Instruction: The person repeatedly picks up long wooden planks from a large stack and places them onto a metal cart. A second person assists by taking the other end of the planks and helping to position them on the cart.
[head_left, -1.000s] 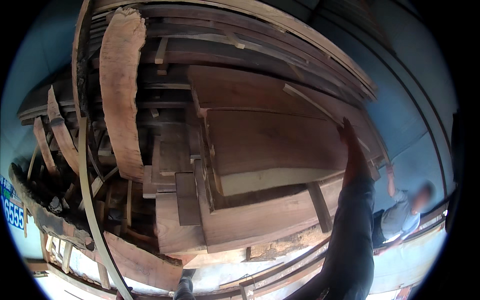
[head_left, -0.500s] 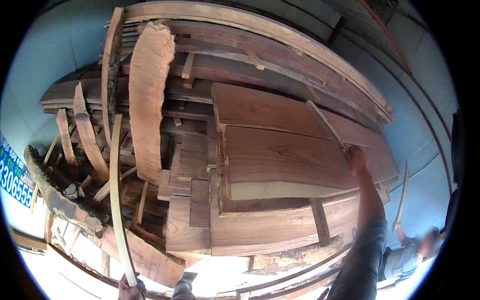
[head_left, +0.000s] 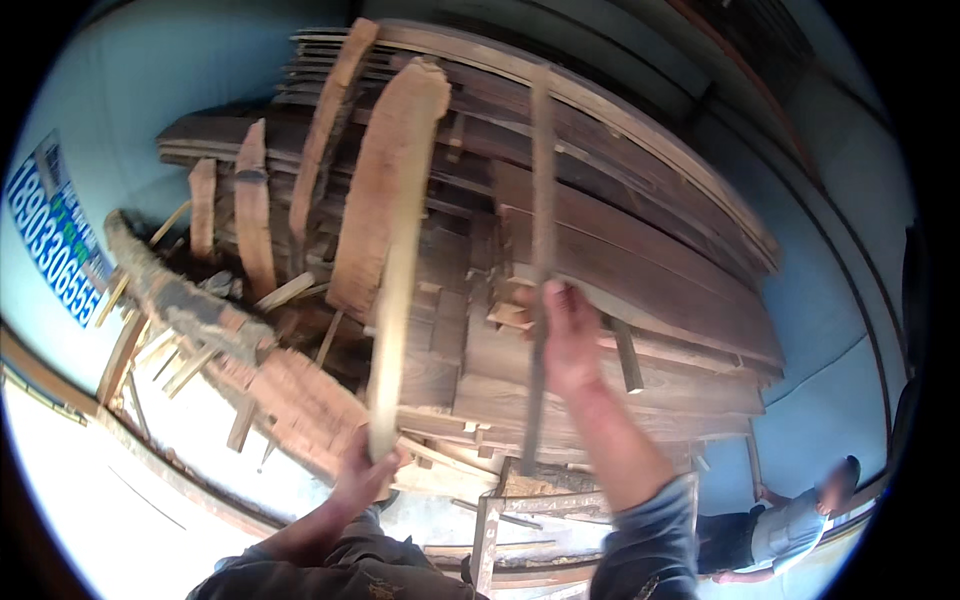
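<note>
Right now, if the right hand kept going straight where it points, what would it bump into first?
Beyond the dark wooden strip it holds, the right hand would probably meet the stacked brown boards first, though how far off they are is unclear.

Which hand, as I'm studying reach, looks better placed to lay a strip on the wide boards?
Likely the right hand: it holds a dark strip and appears nearer the wide boards, while the left hand, gripping a pale strip, shows lower.
</note>
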